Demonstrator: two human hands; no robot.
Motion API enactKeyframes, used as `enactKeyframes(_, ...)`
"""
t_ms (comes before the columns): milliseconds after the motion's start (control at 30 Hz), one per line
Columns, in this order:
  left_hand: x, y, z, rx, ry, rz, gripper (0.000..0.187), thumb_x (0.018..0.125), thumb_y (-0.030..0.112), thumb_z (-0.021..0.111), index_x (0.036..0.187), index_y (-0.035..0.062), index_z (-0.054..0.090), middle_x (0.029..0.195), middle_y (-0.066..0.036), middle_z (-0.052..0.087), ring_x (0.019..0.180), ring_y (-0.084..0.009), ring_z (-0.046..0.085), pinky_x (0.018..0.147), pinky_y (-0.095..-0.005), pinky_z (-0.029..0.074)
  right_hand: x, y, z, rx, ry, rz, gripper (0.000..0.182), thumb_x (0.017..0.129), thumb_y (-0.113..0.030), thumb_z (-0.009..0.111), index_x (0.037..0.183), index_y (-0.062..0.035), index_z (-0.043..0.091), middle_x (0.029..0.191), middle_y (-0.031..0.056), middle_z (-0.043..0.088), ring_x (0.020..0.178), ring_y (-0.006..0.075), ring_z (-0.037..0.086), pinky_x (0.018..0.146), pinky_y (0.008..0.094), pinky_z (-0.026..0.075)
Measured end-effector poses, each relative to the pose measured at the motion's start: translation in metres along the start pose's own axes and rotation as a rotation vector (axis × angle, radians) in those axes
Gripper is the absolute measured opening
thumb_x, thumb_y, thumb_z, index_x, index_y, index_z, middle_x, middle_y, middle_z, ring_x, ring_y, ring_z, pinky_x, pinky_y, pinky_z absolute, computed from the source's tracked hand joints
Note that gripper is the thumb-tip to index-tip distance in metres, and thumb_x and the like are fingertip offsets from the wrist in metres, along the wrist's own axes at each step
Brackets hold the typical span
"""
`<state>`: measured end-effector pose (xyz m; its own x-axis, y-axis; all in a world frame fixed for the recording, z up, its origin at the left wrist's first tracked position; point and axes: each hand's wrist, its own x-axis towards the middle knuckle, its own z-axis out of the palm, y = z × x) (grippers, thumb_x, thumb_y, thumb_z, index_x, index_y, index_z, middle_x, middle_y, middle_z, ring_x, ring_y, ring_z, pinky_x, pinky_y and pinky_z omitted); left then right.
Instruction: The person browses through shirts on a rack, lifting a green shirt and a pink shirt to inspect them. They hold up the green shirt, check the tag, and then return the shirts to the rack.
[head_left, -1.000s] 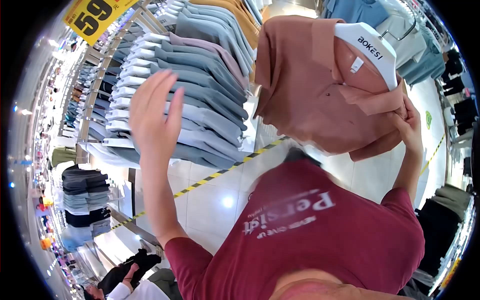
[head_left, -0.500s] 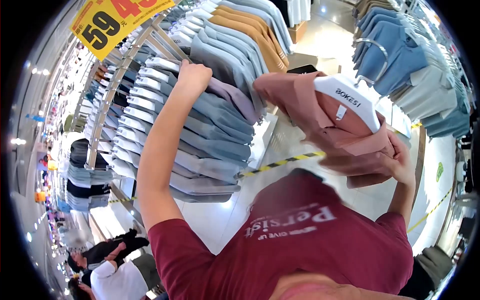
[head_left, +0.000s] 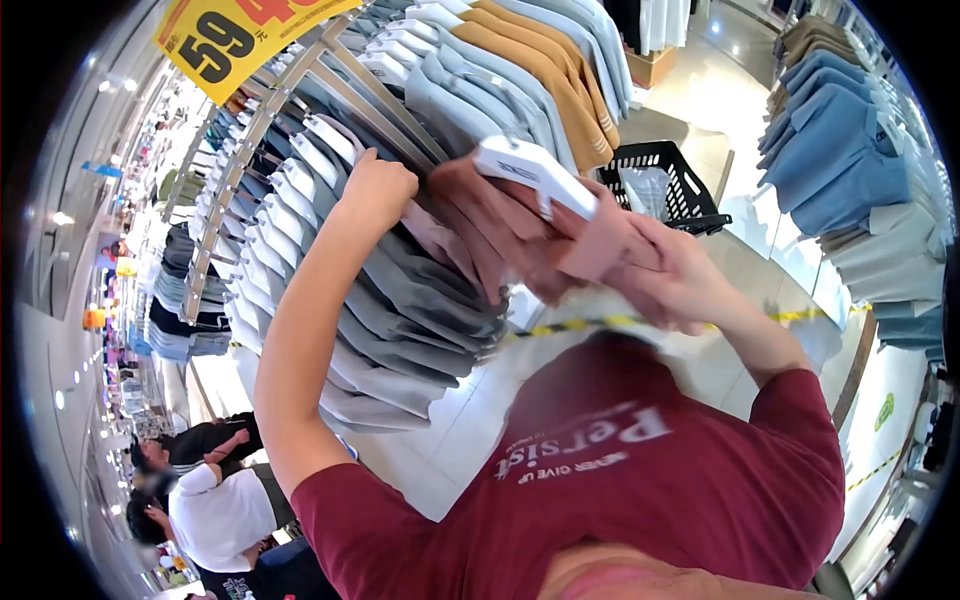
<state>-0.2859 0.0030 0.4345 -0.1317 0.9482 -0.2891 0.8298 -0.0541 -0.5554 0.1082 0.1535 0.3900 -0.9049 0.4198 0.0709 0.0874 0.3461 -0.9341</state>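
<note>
My right hand (head_left: pixel 682 278) is closed on the shoulder of a dusty-pink collared shirt (head_left: pixel 520 225). A white hanger (head_left: pixel 537 172) sits inside its collar, and the shirt is blurred by motion. It is held up against the gap in the clothes rack. My left hand (head_left: pixel 380 188) is closed at the collar of a lilac-pink shirt (head_left: pixel 437 238) hanging on that rack. Its fingertips are partly hidden. Several grey shirts (head_left: pixel 400 310) on white hangers hang in a row just below and left of this hand.
Blue and mustard shirts (head_left: pixel 545 75) hang beyond the gap. A metal rack frame (head_left: pixel 270 110) carries a yellow price sign (head_left: pixel 225 45). A black basket (head_left: pixel 660 165) stands on the floor, and blue shirts (head_left: pixel 835 140) hang at right. Other people (head_left: pixel 220 510) are at lower left.
My right hand has carried the dusty-pink shirt left to the rack, uncovering the black basket. My left hand stays at the rack, where the gap between the hanging shirts looks wider.
</note>
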Motion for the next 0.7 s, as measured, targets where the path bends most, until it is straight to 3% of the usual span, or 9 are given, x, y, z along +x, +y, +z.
enactKeyframes(33, -0.002, 0.0, -0.002, 0.003, -0.002, -0.008, 0.015, 0.082, 0.01, 0.065, 0.08, 0.0173, 0.077, 0.085, -0.009, 0.075, 0.092, -0.026, 0.073, 0.092, -0.0424, 0.048, 0.019, 0.004, 0.011, 0.017, 0.027, -0.101, 0.057, 0.088, -0.014, 0.065, 0.142, -0.0058, 0.053, 0.11, 0.0185, 0.072, 0.102, 0.0292, 0.071, 0.09, 0.0388, 0.054)
enactKeyframes(100, -0.003, 0.003, -0.01, -0.01, -0.01, -0.028, 0.017, 0.082, 0.01, 0.064, 0.083, 0.0179, 0.079, 0.086, -0.008, 0.076, 0.092, -0.0257, 0.073, 0.094, -0.0423, 0.047, 0.053, -0.006, 0.027, 0.077, -0.016, -0.036, 0.053, 0.087, -0.015, 0.065, 0.138, -0.0054, 0.055, 0.107, 0.0217, 0.071, 0.103, 0.035, 0.07, 0.092, 0.0407, 0.053)
enactKeyframes(233, -0.001, 0.004, -0.008, -0.019, -0.017, -0.059, 0.02, 0.085, 0.011, 0.062, 0.086, 0.0196, 0.08, 0.09, -0.004, 0.077, 0.098, -0.0232, 0.072, 0.096, -0.0421, 0.045, 0.125, -0.011, 0.06, 0.037, -0.003, -0.199, 0.056, 0.085, -0.012, 0.064, 0.14, -0.0047, 0.055, 0.113, 0.0191, 0.07, 0.106, 0.0285, 0.068, 0.094, 0.0375, 0.052)
enactKeyframes(333, -0.002, 0.005, 0.0, -0.034, -0.034, -0.092, 0.021, 0.085, 0.012, 0.062, 0.087, 0.0227, 0.08, 0.091, -0.002, 0.077, 0.1, -0.0214, 0.072, 0.097, -0.0412, 0.045, 0.171, -0.028, 0.078, -0.038, 0.024, -0.264, 0.054, 0.084, -0.01, 0.062, 0.137, -0.0043, 0.056, 0.112, 0.023, 0.069, 0.103, 0.0353, 0.068, 0.092, 0.0389, 0.053)
enactKeyframes(433, -0.003, 0.005, 0.004, -0.035, 0.024, -0.117, 0.02, 0.083, 0.012, 0.063, 0.085, 0.0252, 0.078, 0.09, 0.001, 0.076, 0.099, -0.0209, 0.072, 0.096, -0.04, 0.044, 0.205, -0.042, 0.089, -0.122, 0.05, -0.295, 0.048, 0.082, -0.008, 0.06, 0.129, -0.0028, 0.059, 0.107, 0.0244, 0.069, 0.099, 0.0409, 0.067, 0.088, 0.0412, 0.053)
enactKeyframes(500, -0.005, 0.008, 0.002, -0.002, 0.004, -0.109, 0.017, 0.082, 0.012, 0.065, 0.082, 0.0246, 0.077, 0.09, 0.002, 0.075, 0.099, -0.0213, 0.071, 0.096, -0.0395, 0.044, 0.225, -0.042, 0.097, -0.123, -0.003, -0.316, 0.029, 0.082, -0.01, 0.061, 0.109, -0.0016, 0.06, 0.103, 0.025, 0.07, 0.099, 0.0435, 0.067, 0.086, 0.0489, 0.052)
enactKeyframes(633, -0.006, 0.009, -0.001, -0.025, -0.021, -0.119, 0.017, 0.082, 0.012, 0.065, 0.081, 0.0243, 0.076, 0.092, 0.0, 0.075, 0.101, -0.0214, 0.069, 0.096, -0.0373, 0.044, 0.254, -0.036, 0.116, -0.232, 0.013, -0.318, 0.034, 0.08, -0.011, 0.062, 0.114, -0.0034, 0.062, 0.103, 0.024, 0.071, 0.101, 0.0422, 0.067, 0.087, 0.0466, 0.053)
enactKeyframes(700, -0.009, 0.01, -0.001, -0.014, 0.029, -0.096, 0.013, 0.083, 0.012, 0.064, 0.084, 0.018, 0.075, 0.092, -0.004, 0.074, 0.102, -0.0221, 0.068, 0.096, -0.0373, 0.045, 0.265, -0.023, 0.128, -0.169, -0.046, -0.283, 0.034, 0.08, -0.014, 0.063, 0.113, -0.0046, 0.062, 0.103, 0.0245, 0.07, 0.103, 0.0429, 0.067, 0.088, 0.0478, 0.053)
